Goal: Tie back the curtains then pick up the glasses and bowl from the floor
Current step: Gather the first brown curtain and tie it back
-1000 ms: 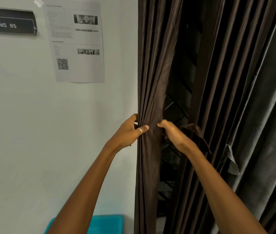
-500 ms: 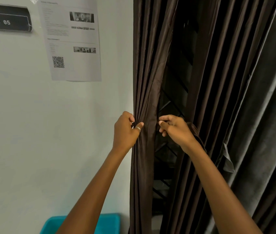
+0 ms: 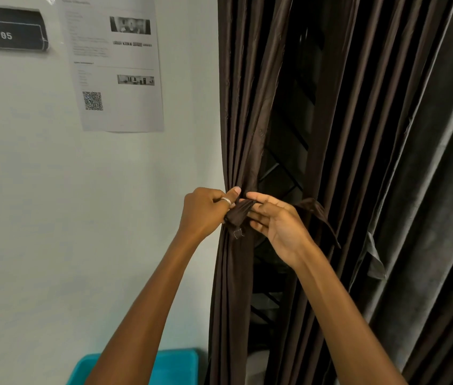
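Observation:
A dark brown curtain (image 3: 242, 107) hangs beside the white wall, its left edge gathered into a narrow bunch. A strip of the same brown cloth, the tie-back (image 3: 238, 216), crosses the front of that bunch. My left hand (image 3: 206, 212), a ring on its thumb, grips the tie-back's end against the bunch. My right hand (image 3: 278, 226) pinches the tie-back with fingertips from the right; a loop of the strip (image 3: 317, 212) runs behind its wrist. Glasses and bowl are out of view.
A second, grey curtain (image 3: 428, 190) hangs at the right. Through the gap shows a dark window with a diagonal grille (image 3: 283, 173). A printed sheet (image 3: 114, 65) and a "WS 05" sign (image 3: 6, 31) are on the wall. A teal bin (image 3: 175, 365) stands below.
Both hands first held the gathered curtain edge. They now hold the tie-back strip, which has come round to the front of the bunch between them.

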Tool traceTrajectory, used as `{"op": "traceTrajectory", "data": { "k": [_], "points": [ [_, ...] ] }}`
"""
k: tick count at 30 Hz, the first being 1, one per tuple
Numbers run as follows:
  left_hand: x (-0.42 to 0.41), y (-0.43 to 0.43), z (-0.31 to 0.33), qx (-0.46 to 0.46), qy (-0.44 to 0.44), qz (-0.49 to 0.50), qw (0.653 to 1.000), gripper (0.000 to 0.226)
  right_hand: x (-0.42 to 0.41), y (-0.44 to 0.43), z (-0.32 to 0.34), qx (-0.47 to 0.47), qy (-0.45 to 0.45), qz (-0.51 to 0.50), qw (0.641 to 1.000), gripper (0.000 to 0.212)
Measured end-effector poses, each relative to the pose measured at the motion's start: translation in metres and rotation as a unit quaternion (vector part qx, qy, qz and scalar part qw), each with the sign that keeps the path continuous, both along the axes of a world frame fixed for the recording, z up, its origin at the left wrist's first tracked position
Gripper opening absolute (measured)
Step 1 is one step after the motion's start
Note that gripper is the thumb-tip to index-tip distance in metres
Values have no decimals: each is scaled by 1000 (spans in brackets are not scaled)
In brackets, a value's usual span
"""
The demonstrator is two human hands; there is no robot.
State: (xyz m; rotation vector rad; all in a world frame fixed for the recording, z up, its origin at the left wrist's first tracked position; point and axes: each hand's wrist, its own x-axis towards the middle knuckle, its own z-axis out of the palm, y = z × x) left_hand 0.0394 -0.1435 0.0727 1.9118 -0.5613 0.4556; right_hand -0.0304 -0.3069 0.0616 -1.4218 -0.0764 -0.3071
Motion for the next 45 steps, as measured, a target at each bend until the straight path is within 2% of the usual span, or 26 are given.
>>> {"op": "traceTrajectory", "data": {
  "k": [4, 6, 8, 11, 15, 18, 21, 23, 26, 29, 34, 36, 39, 43, 45],
  "points": [
    [-2, 5, -3, 15, 27, -38, 999, 56, 1, 5, -3, 0, -10, 7, 1000, 33],
    [-4, 7, -4, 29, 31, -52, 998, 47, 2, 8, -3, -12, -12, 6, 1000, 34],
    [-5, 8, -3, 42, 20, -61, 997, 28, 2, 10, -5, -32, -12, 4, 999, 37],
    [-6, 9, -3, 27, 13, -64, 997, 24, 1, 17, -8, -67, -10, -3, 998, 53],
    [-7, 8, -3, 12, 17, -66, 998, 26, 4, 32, -21, -151, -59, -127, 978, 58],
    [-9, 6, -2, 9, 20, -65, 998, 24, 7, 45, -33, -141, -93, -220, 961, 57],
    [-13, 5, 1, 69, -24, -10, 997, 26, 11, 54, -42, -97, -111, -243, 959, 49],
    [-17, 3, 2, 152, -97, 88, 980, 30, 12, 61, -45, -66, -120, -228, 964, 41],
    [-27, -2, 5, 184, -168, 164, 954, 29, 14, 68, -48, -54, -134, -206, 968, 29],
    [-32, -8, 9, 176, -167, 141, 960, 28, 16, 71, -49, -74, -135, -184, 971, 19],
    [-16, -1, 9, 179, -79, 62, 979, 26, 16, 70, -44, -117, -136, -163, 970, 16],
    [-6, 8, 4, 168, -53, 39, 984, 26, 14, 65, -41, -162, -122, -171, 964, 16],
    [3, 19, -1, 183, -50, 31, 981, 28, 12, 55, -34, -278, -105, -185, 937, 15],
    [6, 22, 0, 233, -82, 39, 968, 31, 11, 46, -19, -486, -77, -191, 850, 21],
    [6, 21, 1, 254, -105, 44, 960, 32, 11, 44, -12, -551, -51, -179, 814, 18]
  ]
}}
